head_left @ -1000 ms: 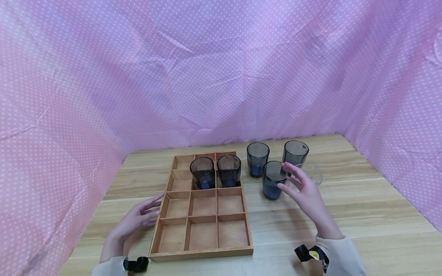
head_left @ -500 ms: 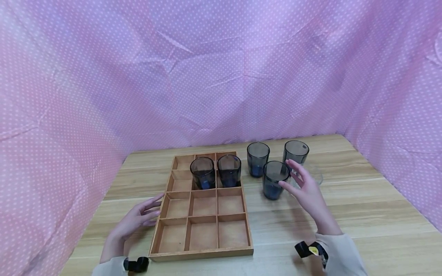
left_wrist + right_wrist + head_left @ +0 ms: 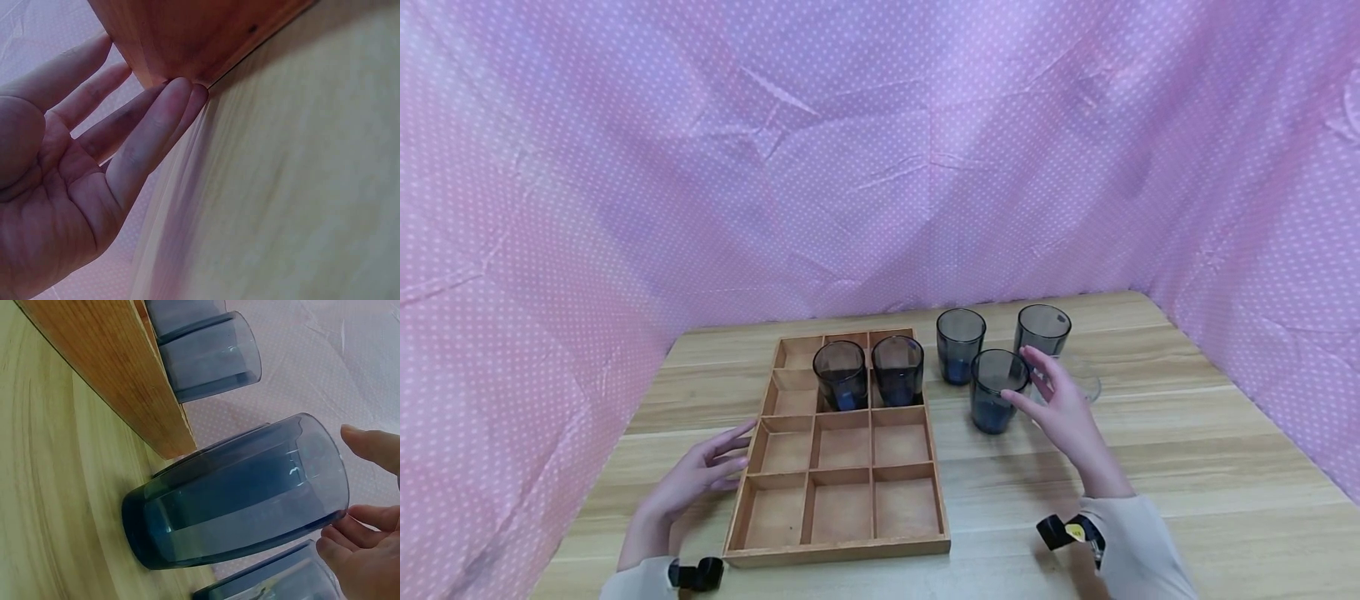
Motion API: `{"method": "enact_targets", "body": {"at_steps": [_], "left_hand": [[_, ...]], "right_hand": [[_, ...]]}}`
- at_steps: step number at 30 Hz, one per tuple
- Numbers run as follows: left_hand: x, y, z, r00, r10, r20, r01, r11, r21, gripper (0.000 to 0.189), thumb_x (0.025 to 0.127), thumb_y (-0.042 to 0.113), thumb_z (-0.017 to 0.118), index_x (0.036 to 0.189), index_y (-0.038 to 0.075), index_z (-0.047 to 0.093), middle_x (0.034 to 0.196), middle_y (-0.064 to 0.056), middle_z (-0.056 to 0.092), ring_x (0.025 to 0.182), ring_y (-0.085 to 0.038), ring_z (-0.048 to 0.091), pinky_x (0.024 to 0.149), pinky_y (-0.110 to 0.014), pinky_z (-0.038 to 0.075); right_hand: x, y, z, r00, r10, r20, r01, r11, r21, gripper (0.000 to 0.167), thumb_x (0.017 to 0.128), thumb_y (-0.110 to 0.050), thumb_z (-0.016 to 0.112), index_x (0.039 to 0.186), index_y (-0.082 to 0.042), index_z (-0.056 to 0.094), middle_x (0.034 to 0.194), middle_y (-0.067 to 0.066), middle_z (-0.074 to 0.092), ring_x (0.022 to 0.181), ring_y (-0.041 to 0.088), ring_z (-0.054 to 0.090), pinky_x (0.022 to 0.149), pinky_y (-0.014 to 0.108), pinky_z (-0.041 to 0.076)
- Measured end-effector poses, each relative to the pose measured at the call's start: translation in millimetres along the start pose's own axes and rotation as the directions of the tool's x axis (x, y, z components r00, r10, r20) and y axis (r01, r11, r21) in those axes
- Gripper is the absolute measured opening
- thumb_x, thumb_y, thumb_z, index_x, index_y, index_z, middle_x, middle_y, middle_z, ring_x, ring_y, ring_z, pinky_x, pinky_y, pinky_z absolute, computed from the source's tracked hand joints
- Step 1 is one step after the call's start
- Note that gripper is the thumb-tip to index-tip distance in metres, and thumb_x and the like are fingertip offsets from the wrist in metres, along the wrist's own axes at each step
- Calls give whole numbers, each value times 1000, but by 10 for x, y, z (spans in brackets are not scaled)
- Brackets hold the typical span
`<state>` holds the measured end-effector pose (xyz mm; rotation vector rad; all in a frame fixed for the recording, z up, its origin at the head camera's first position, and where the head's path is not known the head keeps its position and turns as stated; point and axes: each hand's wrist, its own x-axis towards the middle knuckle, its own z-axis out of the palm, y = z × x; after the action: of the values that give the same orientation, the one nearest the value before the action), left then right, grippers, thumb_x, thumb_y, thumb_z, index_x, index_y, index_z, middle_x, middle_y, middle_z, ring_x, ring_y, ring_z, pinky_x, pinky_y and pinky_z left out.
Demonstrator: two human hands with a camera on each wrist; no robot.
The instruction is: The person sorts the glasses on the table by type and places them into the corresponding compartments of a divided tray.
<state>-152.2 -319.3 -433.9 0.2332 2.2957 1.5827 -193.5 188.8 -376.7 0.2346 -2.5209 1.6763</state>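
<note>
My right hand (image 3: pixel 1067 412) is at the near smoky glass tumbler (image 3: pixel 991 404), which stands upright on the table. In the right wrist view, the thumb is apart from this tumbler's rim (image 3: pixel 340 469); the other fingertips are close by its edge, and contact is hard to tell. On the left, my left hand (image 3: pixel 696 475) rests its fingertips against the side of a divided wooden tray (image 3: pixel 835 552). The left wrist view shows these fingers (image 3: pixel 150 128) at the tray's corner. Two more smoky tumblers stand in the tray's second row from the back, in its middle (image 3: pixel 840 379) and right (image 3: pixel 897 375) compartments.
Behind the near tumbler stand two other smoky tumblers, one at left (image 3: pixel 960 346) and one at right (image 3: pixel 1042 329). A clear glass (image 3: pixel 1088 383) is partly hidden behind my right hand. A pink dotted curtain (image 3: pixel 880 167) hangs around the wooden table (image 3: pixel 1195 467).
My right hand has drawn slightly right, then its thumb has shifted a little left and up by the near tumbler's rim. The tumblers, tray and left hand have not visibly moved.
</note>
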Motion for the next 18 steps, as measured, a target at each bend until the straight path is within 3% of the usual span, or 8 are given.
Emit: {"method": "enact_targets", "body": {"at_steps": [18], "left_hand": [[-22,-12,30,1000,14,2,-14,1000,-2,64,99,18,54,153,4,23,148,-38,29,131,-50,38,89,-39,57]], "right_hand": [[24,101,60,997,71,25,-70,997,-24,85,83,-14,77,148,7,27,153,29,29,143,42,26,117,47,29]]}}
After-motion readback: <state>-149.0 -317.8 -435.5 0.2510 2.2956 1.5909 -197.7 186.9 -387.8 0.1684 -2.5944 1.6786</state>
